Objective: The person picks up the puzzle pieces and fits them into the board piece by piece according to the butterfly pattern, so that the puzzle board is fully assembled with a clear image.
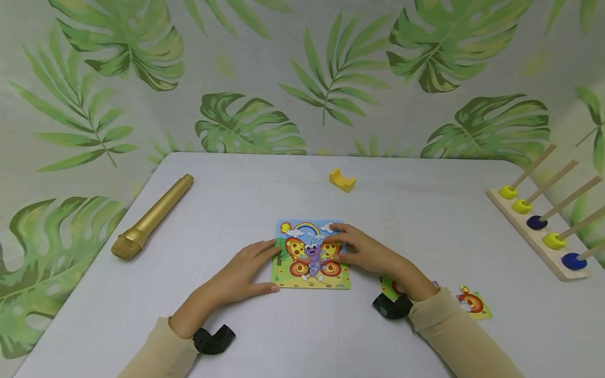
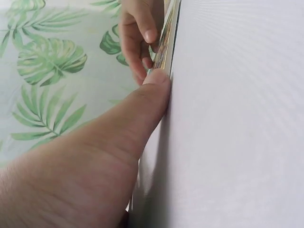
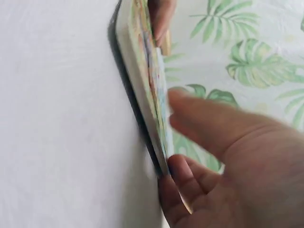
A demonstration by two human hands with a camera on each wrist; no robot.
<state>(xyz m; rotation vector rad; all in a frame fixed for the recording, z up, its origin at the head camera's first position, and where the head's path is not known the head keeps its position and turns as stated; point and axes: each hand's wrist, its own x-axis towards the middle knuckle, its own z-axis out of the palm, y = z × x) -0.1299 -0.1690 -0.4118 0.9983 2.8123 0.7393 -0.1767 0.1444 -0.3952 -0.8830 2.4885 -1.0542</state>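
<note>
A square butterfly picture puzzle [image 1: 312, 262] lies flat in the middle of the white table. Along its left edge rests my left hand [image 1: 248, 270], fingers nearly straight, with the thumb at the near left corner. In the left wrist view that thumb [image 2: 154, 78] touches the board's edge. My right hand [image 1: 366, 252] is at the right side, its fingertips over the picture's upper right part. The right wrist view shows some fingers [image 3: 183, 180] against the board's edge [image 3: 142, 90], and the thumb is blurred just off the surface. Neither hand grips it.
Loose picture pieces [image 1: 475, 304] lie by the right forearm, partly hidden by it. A gold microphone [image 1: 153, 218] rests on the left. A yellow notched block [image 1: 342, 180] sits farther back. At the right edge stands a wooden peg rack [image 1: 534, 236] with yellow and blue beads.
</note>
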